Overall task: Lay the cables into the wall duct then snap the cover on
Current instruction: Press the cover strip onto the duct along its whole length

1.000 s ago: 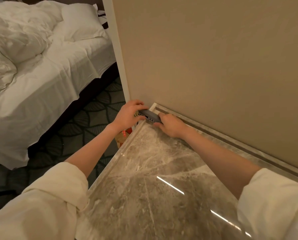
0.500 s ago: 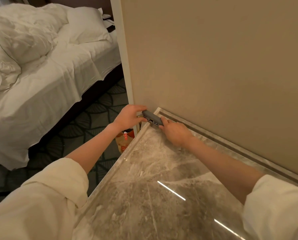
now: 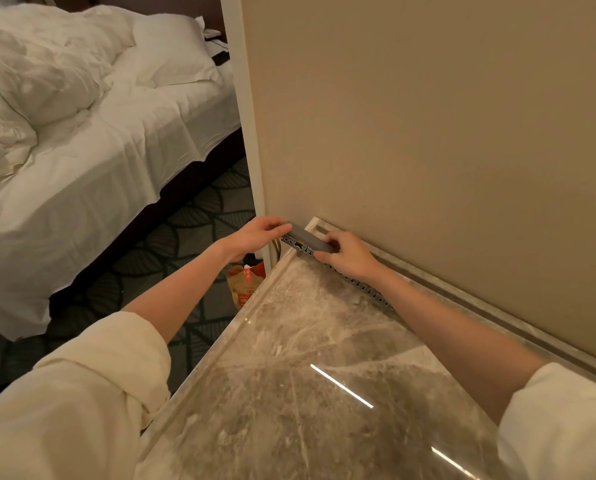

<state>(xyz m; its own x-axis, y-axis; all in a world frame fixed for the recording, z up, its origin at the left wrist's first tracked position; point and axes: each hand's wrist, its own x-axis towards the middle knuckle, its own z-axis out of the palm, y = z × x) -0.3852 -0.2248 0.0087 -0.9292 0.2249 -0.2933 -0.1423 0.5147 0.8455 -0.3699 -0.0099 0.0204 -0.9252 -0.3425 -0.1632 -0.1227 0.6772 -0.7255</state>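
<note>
One bed (image 3: pixel 92 174), far left: white sheet, wrinkled, hanging over a dark base. On it one rumpled duvet (image 3: pixel 37 74), puffy, and one flat white pillow (image 3: pixel 170 53). Floor beside it: dark carpet (image 3: pixel 185 223) with a repeating leaf or scale pattern.

Two sleeves, cream, soft fabric, pushed up the forearms; left sleeve (image 3: pixel 78 403) low in the frame, right sleeve (image 3: pixel 563 420) at the lower right edge.

One crumpled paper bag (image 3: pixel 244 285), tan with red print, on the floor just below the countertop's corner; print not readable.

Left hand (image 3: pixel 258 237): fingers curled around the left end of the duct, thumb side hidden. Pinching or merely steadying, cannot tell for certain, but it touches the end.

One grey slotted duct (image 3: pixel 305 242), plastic, long and narrow, a smooth flat top face and a row of small cut-outs down the side facing the camera. It lies along the back edge of the countertop, just beside the base of the wall, its left end overhanging the counter's corner. Something yellow shows through one slot; too small to identify.

Right hand (image 3: pixel 350 256): fingers bent down over the duct's top, gripping it from above.

One countertop (image 3: pixel 307 393), polished grey-brown marble, veined, glossy with two bright light streaks. One wall (image 3: pixel 428 133), matte beige, fine texture, pale trim on its left edge.
</note>
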